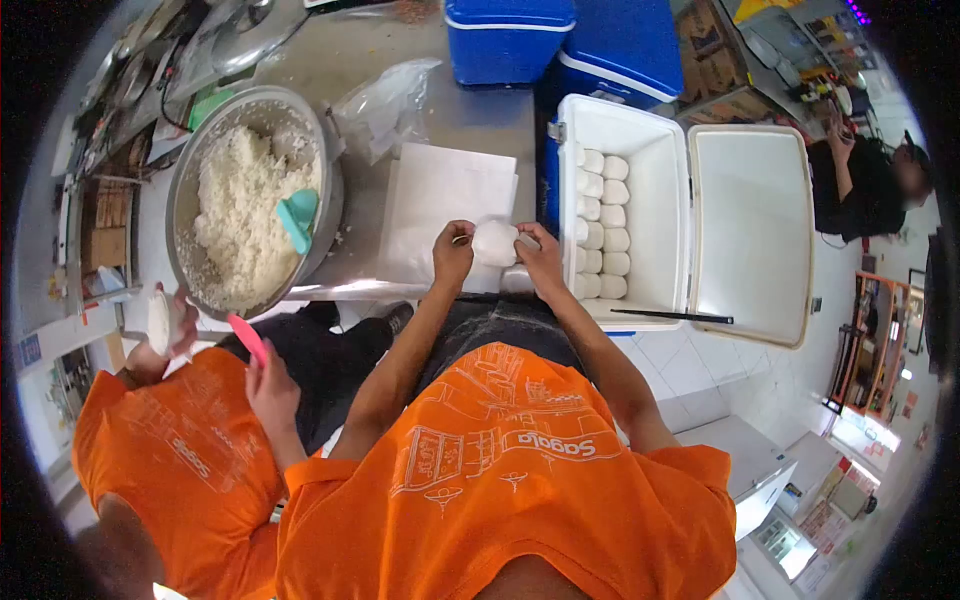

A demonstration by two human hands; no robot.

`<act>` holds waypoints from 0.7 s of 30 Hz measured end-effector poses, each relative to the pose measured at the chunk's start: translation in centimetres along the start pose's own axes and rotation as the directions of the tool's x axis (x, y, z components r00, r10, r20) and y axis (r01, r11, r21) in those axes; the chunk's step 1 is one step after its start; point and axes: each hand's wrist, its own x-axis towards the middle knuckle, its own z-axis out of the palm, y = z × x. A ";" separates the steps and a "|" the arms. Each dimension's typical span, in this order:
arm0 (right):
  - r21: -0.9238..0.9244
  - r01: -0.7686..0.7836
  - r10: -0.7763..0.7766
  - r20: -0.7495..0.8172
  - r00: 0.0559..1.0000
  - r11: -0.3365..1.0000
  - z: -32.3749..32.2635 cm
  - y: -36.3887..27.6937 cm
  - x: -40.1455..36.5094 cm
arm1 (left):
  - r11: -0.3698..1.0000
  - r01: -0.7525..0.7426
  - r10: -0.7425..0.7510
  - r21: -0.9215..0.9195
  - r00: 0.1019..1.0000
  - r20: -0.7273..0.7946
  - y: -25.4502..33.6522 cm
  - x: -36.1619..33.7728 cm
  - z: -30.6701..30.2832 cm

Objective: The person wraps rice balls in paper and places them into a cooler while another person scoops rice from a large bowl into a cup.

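Both hands clamped one white ball point(495, 243), the left hand point(453, 252) and right hand point(541, 258) pinching it from either side, just left of the open cooler point(660, 150). Squeezing too hard would likely have split it. A slack grip might have dropped it short of the cooler.

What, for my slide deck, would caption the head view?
Left hand and right hand hold a white ball beside an open cooler of more, near a rice bowl.
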 end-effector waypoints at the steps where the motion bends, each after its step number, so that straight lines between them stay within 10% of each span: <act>1: 0.004 -0.004 0.004 -0.020 1.000 1.000 -0.5 -1.3 -0.5 | 0.987 -0.070 0.059 0.143 0.995 0.079 1.6 -0.5 0.8; 5: -0.132 0.117 -0.139 -0.171 0.975 0.984 -2.3 -7.6 -1.7 | 0.915 0.372 -0.350 -0.158 0.925 0.150 6.8 0.0 4.1; 11: -0.035 0.166 -0.170 -0.161 0.972 0.985 -4.2 -6.4 2.1 | 0.975 -0.053 0.100 0.217 0.972 -0.212 8.3 0.4 12.1; 12: -0.319 0.347 -0.437 -0.275 0.856 0.882 -4.5 -6.3 2.3 | 0.964 -0.064 0.124 0.256 0.966 -0.228 8.0 0.4 13.1; 21: 0.125 0.172 -0.144 -0.207 0.968 0.977 -11.2 -2.6 -1.3 | 0.985 0.047 -0.067 -0.166 0.991 -0.113 1.4 -1.0 21.0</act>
